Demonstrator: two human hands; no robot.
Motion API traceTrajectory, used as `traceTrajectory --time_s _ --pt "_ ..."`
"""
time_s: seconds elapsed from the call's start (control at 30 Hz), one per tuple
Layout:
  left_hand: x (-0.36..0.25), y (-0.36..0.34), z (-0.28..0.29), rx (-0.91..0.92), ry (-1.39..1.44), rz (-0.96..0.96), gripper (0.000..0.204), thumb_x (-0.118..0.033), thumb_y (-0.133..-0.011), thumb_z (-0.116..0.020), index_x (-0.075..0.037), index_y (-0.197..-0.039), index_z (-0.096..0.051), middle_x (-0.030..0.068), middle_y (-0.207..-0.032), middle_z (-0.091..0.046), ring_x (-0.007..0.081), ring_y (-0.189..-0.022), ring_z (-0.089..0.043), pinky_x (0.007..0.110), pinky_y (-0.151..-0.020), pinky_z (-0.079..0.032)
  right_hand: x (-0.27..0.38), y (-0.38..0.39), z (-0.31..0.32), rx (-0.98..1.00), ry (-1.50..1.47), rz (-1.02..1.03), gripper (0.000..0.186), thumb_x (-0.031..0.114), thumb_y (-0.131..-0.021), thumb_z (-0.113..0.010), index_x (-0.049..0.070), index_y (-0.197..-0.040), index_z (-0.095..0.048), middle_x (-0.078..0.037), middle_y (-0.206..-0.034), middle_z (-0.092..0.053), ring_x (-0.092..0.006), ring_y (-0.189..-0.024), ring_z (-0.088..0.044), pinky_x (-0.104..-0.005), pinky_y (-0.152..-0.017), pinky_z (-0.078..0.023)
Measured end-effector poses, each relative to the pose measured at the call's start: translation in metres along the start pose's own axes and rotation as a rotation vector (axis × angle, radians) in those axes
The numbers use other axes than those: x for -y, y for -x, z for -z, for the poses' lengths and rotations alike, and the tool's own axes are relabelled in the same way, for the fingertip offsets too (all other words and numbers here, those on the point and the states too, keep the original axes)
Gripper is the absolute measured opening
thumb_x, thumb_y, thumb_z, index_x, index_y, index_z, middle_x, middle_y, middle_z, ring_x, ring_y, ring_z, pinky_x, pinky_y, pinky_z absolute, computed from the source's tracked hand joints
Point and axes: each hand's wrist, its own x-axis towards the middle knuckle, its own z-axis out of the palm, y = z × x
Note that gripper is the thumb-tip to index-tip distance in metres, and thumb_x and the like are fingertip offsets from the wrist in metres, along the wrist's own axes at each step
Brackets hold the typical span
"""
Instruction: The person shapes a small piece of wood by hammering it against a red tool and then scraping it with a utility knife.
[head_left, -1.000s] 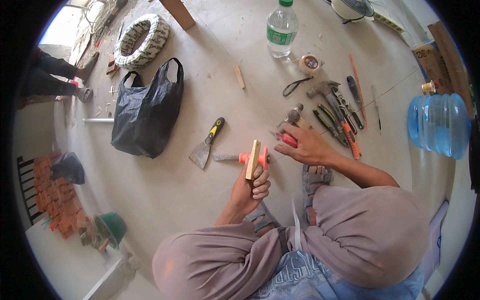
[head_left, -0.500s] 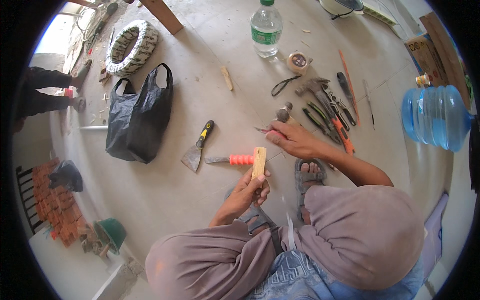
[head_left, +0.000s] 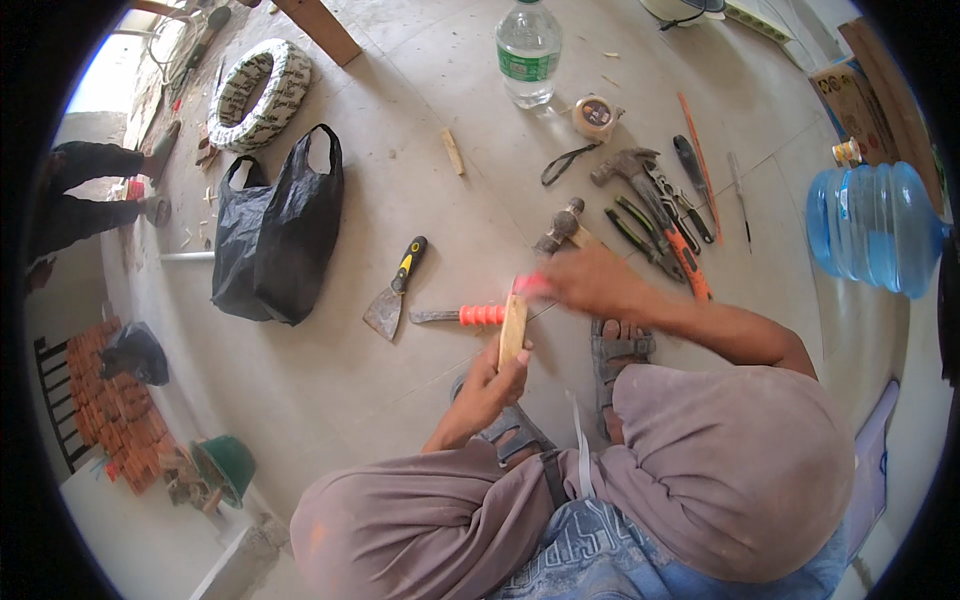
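Note:
My left hand (head_left: 487, 388) is closed around the lower part of a small wooden block (head_left: 513, 335), which stands up between thumb and fingers. My right hand (head_left: 592, 283), blurred by motion, grips a small red-handled knife (head_left: 528, 285) at the block's top end. The blade itself is hard to make out. Behind the block, on the floor, lies a chisel with an orange ribbed grip (head_left: 481, 316). Just beyond my right hand is a ball-peen hammer (head_left: 560, 226), its handle partly hidden. A scraper (head_left: 397, 290) with a black and yellow handle lies to the left.
At right lie a claw hammer (head_left: 655, 200), pliers (head_left: 640, 235), a screwdriver (head_left: 689, 163) and a tape measure (head_left: 594, 117). A water bottle (head_left: 528, 55) stands behind, a large blue jug (head_left: 873, 228) far right. A black plastic bag (head_left: 275, 240) sits left; another person's legs (head_left: 95, 185) show beyond.
My right hand has brought the knife left and down, from above the ball-peen hammer's handle to the block's top. The block leans slightly more in my left hand.

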Motion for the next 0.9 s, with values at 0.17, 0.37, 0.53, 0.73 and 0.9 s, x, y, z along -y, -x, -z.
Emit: traceTrajectory --time_s 0.17,0.37,0.53,0.73,0.9 --pt "-0.005 0.008 0.007 -0.017 0.125 -0.006 0.022 -0.022 -0.102 -0.049 -0.008 -0.118 -0.044 -0.0056 -0.066 -0.035 0.0042 -0.053 -0.030 0.021 -0.047 -0.024 -0.009 -0.004 0.047 0.062 0.116 -0.291 0.052 0.055 -0.096 -0.043 0.006 -0.092 -0.060 -0.017 -0.076 -0.063 -0.0371 -0.075 -0.064 -0.0472 -0.065 -0.049" --pt "-0.002 -0.003 0.009 0.001 0.282 0.001 0.025 -0.024 -0.099 -0.049 -0.008 -0.118 -0.044 -0.0040 -0.064 -0.033 0.0062 -0.052 -0.030 0.022 -0.047 -0.024 0.050 0.009 0.035 0.171 -0.024 -0.040 0.050 0.053 -0.096 -0.043 0.005 -0.093 -0.056 -0.016 -0.077 -0.061 -0.0366 -0.074 -0.063 -0.0474 -0.065 -0.047" --pt "-0.006 -0.004 0.008 -0.024 0.426 -0.036 0.035 -0.033 -0.094 -0.049 -0.008 -0.118 -0.045 -0.0009 -0.060 -0.035 0.0106 -0.050 -0.034 0.024 -0.046 -0.029 0.064 0.011 0.028 0.218 0.025 -0.058 0.052 0.057 -0.095 -0.044 0.007 -0.095 -0.058 -0.016 -0.076 -0.061 -0.0366 -0.072 -0.062 -0.0476 -0.064 -0.047" --pt "0.001 -0.003 0.011 0.045 0.394 -0.024 0.025 -0.025 -0.097 -0.043 -0.005 -0.114 -0.043 0.0036 -0.063 -0.040 0.0129 -0.054 -0.039 0.026 -0.050 -0.033 0.055 0.007 0.027 0.262 0.011 -0.020 0.058 0.063 -0.092 -0.044 0.007 -0.095 -0.058 -0.017 -0.073 -0.062 -0.0374 -0.068 -0.063 -0.0473 -0.059 -0.048" --pt "0.001 -0.001 0.013 0.058 0.393 -0.029 0.024 -0.025 -0.097 -0.047 -0.006 -0.112 -0.044 0.0028 -0.064 -0.038 0.0122 -0.054 -0.037 0.026 -0.051 -0.034 0.048 -0.001 0.030 0.325 0.085 -0.022 0.055 0.063 -0.092 -0.044 0.011 -0.098 -0.061 -0.019 -0.075 -0.063 -0.0380 -0.071 -0.064 -0.0487 -0.061 -0.048"
